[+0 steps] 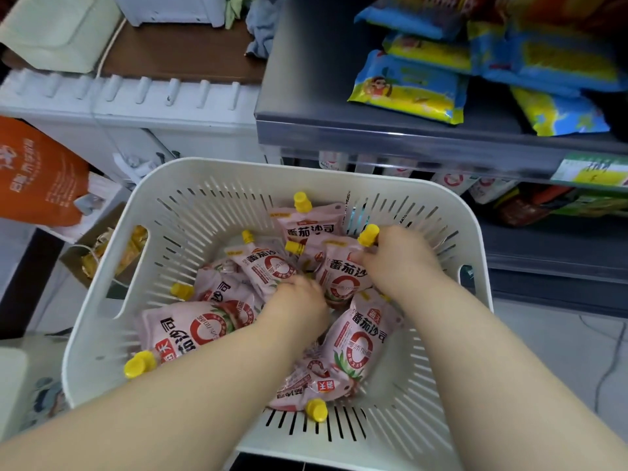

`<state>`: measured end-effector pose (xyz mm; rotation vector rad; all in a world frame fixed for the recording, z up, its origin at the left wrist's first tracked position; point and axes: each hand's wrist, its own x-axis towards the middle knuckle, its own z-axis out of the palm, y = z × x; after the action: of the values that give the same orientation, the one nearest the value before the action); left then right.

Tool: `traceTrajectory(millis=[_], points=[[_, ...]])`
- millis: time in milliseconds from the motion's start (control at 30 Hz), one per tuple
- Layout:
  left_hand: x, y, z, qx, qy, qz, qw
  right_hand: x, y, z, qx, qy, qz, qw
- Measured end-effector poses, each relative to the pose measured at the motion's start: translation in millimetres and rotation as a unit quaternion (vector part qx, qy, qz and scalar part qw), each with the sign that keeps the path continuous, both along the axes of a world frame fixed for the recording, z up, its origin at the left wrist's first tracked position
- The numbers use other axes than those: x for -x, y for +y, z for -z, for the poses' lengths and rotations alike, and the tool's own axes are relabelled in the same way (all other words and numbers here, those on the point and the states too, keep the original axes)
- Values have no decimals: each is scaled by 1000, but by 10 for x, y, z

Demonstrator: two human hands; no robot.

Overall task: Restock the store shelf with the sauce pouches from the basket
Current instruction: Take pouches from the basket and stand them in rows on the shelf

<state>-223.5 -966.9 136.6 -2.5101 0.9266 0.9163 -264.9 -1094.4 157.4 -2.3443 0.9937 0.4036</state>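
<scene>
In the basket (238, 166), the right hand (397, 258) pinched a pouch (343, 282) below its yellow cap (368, 235) — the left hand (299, 300) curled its fingers among other pouches (190, 329), hold unclear.

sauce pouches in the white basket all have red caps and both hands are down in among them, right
Not quite. The head view shows the caps are yellow, not red. The rest stands: the sauce pouches lie in the white basket, and the left hand and right hand are both down among them.
</scene>
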Motion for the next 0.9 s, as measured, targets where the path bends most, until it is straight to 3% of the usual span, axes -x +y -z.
traceTrajectory(millis=[67,167,200,300,367,433,500,567,667,767,800,900], points=[[-27,65,-12,-10,-13,60,998,-15,-9,-16,-2,-19,2,1000],[-116,139,-111,25,-109,211,971,-11,-18,6,-11,-24,-3,1000],[-147,139,-157,3,-97,217,971,-8,-14,4,-12,-20,-5,1000],[-270,108,-257,-8,-18,154,988,-9,-14,14,1,-18,-12,1000],[-360,175,-368,25,-43,100,994,-6,-12,21,8,-18,-16,1000],[-445,349,-332,104,-95,61,988,-7,-7,29,7,-19,-17,1000],[-463,516,-241,224,-86,29,970,-17,5,22,10,-24,-25,999],[-490,582,-222,255,-67,87,961,-28,27,7,14,-23,-32,999],[-463,544,-263,200,-96,209,952,-30,45,-7,17,-24,-36,999],[-328,505,-241,62,-75,284,954,-23,49,-13,17,-29,-37,999],[-296,489,-233,25,-55,280,958,-22,52,-15,19,-31,-38,999],[-239,490,-175,37,-43,271,961,-18,58,-11,17,-30,-39,999]])
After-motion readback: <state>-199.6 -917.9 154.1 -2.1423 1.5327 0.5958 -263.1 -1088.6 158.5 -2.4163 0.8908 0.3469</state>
